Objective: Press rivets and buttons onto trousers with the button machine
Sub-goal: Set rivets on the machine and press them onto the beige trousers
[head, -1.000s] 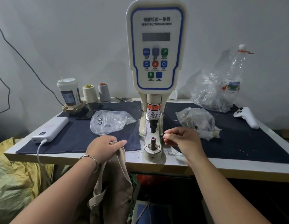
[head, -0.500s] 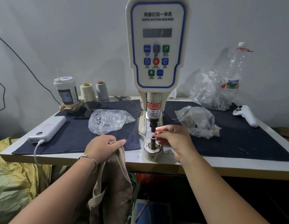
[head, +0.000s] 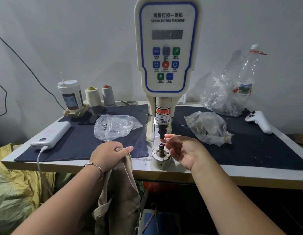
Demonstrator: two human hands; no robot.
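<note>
White tabletop (head: 144, 164) carries the cream button machine (head: 167, 48). Left hand (head: 107, 155) grips soft, limp beige trousers (head: 118, 192) at the edge; right hand (head: 184, 150) fingers (head: 167, 136) seemingly pinch something tiny above the die (head: 161, 146).

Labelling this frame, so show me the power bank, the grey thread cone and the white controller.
power bank (head: 51, 134): head view, middle of its top face.
grey thread cone (head: 108, 95): head view, wound body.
white controller (head: 259, 121): head view, middle of its handle.

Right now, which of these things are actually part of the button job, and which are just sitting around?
In use:
button machine
lower die
beige trousers, gripped by left hand
right hand at the die
bag of metal parts

Lying about:
drink cup
thread cones
power bank
white controller
</note>
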